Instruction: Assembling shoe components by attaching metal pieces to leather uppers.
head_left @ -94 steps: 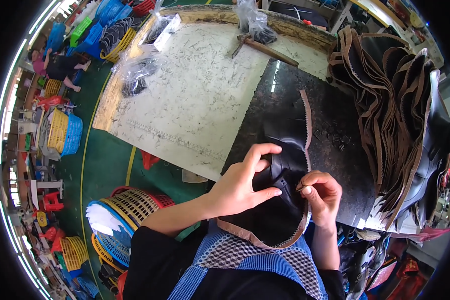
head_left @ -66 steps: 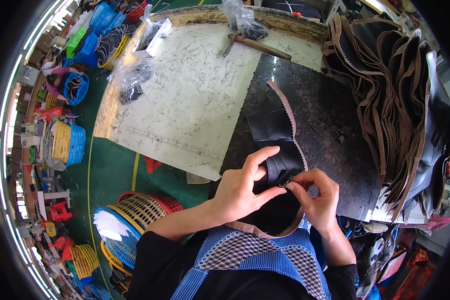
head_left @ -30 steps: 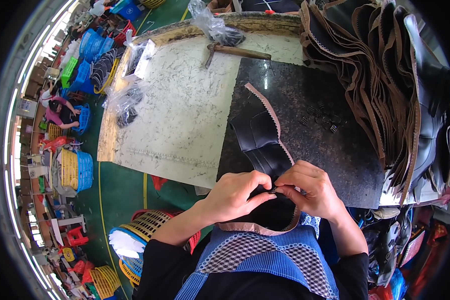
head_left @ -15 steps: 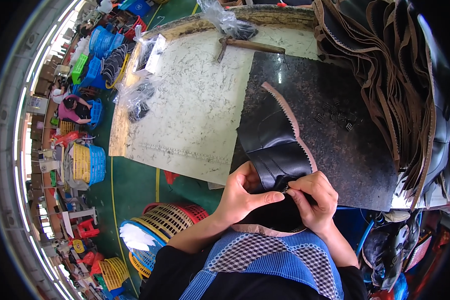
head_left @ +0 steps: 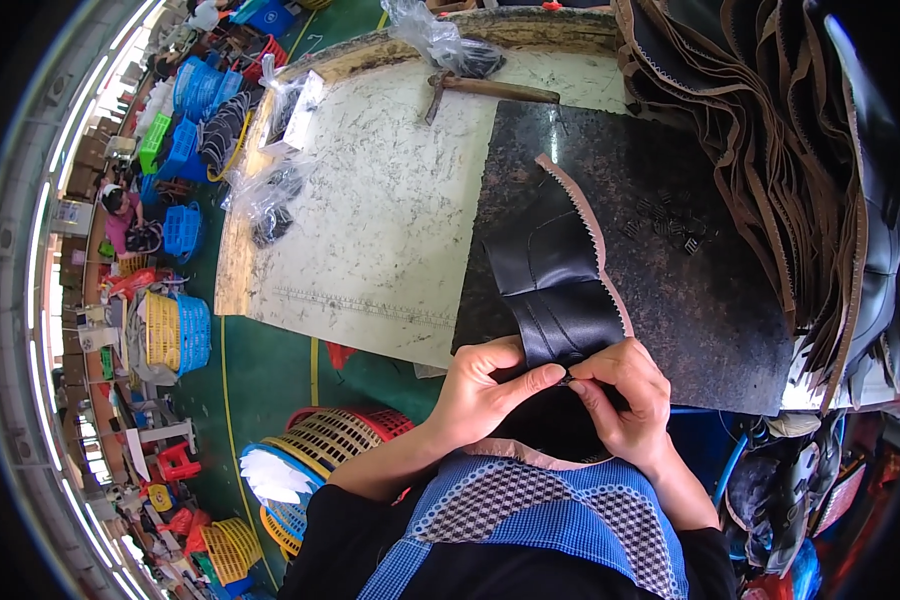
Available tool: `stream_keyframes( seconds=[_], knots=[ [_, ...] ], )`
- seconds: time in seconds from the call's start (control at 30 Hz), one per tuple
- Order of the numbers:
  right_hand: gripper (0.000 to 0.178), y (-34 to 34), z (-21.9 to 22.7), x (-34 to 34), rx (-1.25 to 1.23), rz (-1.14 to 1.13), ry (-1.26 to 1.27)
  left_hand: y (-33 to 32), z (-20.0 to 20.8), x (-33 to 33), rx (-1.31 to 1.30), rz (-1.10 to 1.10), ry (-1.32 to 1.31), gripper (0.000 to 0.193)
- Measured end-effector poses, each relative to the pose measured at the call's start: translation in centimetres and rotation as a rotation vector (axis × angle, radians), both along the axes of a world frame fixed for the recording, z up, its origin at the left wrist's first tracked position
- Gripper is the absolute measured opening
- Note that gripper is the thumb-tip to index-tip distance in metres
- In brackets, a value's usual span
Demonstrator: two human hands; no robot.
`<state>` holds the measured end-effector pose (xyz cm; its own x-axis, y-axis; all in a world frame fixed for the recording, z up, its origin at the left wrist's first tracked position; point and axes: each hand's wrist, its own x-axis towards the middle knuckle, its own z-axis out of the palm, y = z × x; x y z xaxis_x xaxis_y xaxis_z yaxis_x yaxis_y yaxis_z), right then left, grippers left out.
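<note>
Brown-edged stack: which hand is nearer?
Right. The right hand is left of the stack and closer to the body, apart from it; the left hand is farther left, beyond the right hand.

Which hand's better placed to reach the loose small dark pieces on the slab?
Right, probably. The right hand is nearer the small dark pieces on the black slab. From the left hand, the black leather piece lies between. Both hands are occupied at that leather.
</note>
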<state>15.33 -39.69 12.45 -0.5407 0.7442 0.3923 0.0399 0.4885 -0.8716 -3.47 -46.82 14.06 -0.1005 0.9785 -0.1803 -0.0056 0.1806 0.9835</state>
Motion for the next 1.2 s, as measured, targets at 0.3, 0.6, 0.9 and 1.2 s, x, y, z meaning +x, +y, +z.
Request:
stream_keyframes(
  seconds=[0.3, 0.6, 0.9, 1.2],
  knots=[
    [0.019, -0.9, -0.8, 0.0, -0.095, -0.155, 0.033, -0.2, 0.0, 0.6, 0.121, 0.063, 0.017, 0.015],
    [0.019, -1.1, -0.6, 0.1, 0.101, -0.196, 0.041, -0.3, -0.4, 1.1, 0.031, 0.065, 0.043, 0.016],
    [0.013, -2.0, -0.5, 0.0, -0.361, -0.195, 0.049, 0.0, -0.1, 0.7, 0.263, -0.066, 0.309, 0.027],
    [0.013, -1.7, -0.4, 0.5, -0.554, -0.098, 0.087, 0.4, 0.0, 0.5, 0.419, -0.074, 0.454, 0.026]
  ],
)
